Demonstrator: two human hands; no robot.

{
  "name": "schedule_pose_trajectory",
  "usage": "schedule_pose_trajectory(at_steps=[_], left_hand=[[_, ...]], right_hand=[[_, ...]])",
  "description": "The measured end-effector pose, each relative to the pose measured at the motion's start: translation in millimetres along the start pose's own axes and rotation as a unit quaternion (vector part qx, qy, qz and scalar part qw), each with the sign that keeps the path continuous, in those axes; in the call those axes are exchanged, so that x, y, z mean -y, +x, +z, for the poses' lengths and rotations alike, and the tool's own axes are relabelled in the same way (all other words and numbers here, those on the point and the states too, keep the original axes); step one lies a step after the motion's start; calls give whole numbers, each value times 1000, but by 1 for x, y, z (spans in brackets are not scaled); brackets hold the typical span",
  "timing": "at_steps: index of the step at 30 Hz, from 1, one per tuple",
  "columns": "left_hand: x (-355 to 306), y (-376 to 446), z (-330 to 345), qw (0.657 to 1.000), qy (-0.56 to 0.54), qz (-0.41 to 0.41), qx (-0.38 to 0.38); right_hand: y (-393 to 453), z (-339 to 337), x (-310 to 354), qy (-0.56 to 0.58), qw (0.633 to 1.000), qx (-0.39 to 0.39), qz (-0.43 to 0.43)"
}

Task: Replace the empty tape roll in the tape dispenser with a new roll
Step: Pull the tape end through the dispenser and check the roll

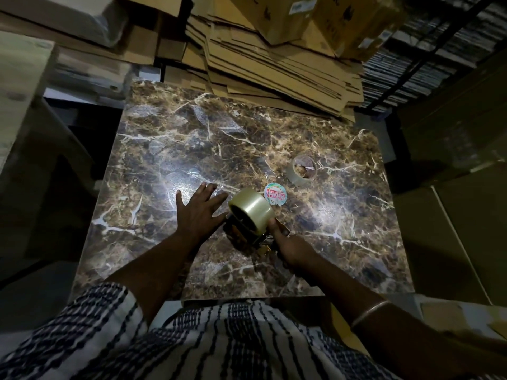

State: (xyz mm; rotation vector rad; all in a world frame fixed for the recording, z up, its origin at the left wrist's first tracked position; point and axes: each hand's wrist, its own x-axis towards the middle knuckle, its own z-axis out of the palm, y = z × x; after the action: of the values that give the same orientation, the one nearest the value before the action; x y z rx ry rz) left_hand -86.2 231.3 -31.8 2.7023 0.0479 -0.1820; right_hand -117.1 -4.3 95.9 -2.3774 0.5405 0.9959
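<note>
A full roll of clear tape (252,208) sits on the tape dispenser (241,237) near the middle of the marble table (192,138). My right hand (290,246) grips the dispenser from the right, thumb against the roll's side. My left hand (199,209) is spread flat, fingers apart, just left of the roll and holds nothing; whether its fingertips touch the roll is unclear. The empty tape roll (304,170), a thin ring, lies on the table farther back right. A round colourful label disc (275,193) lies flat just behind the new roll.
A pile of flattened cardboard (274,64) overlaps the table's far edge. Cardboard boxes (452,187) stand to the right, more boxes and a pale board (22,91) to the left. Dark shelving (428,50) is at the back right.
</note>
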Motion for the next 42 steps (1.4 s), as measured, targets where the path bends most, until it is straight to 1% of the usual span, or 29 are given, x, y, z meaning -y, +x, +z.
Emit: schedule_pose_trajectory(at_steps=[10,16,19,22,25,26,28,29,30,31,34,36,39,42], left_hand=[[2,1,-1,1000,30,-5,9],[5,1,3,999,41,6,-1],[5,1,3,999,43,4,-5],[4,1,0,998,56,2,2],[6,1,2,999,50,6,-4],[6,1,3,999,50,6,-7],[6,1,4,999,47,10,-13],[6,1,5,999,44,10,-14],[6,0,5,999,43,10,-17],[6,1,6,999,44,9,-17],[5,0,6,999,49,12,-17],[5,0,5,998,57,7,-11],[4,0,3,998,68,6,-9],[4,-1,4,997,76,11,-15]], right_hand=[[-2,-11,11,-12,1000,4,-12],[2,-4,6,1,999,-22,-34],[-5,-5,7,-27,998,-39,-48],[-6,-8,4,-64,996,-33,-53],[-6,-8,-4,-8,998,-1,-61],[-7,-7,-8,27,998,25,-49],[-8,-4,-22,129,986,101,-20],[-9,-5,-27,166,979,120,-18],[-8,-5,-31,166,979,118,-28],[-5,-4,-33,146,983,100,-45],[2,-1,-29,10,996,24,-90],[3,1,-26,-40,994,8,-97],[0,-1,-19,-48,993,-2,-104],[3,-4,-17,-55,995,-8,-82]])
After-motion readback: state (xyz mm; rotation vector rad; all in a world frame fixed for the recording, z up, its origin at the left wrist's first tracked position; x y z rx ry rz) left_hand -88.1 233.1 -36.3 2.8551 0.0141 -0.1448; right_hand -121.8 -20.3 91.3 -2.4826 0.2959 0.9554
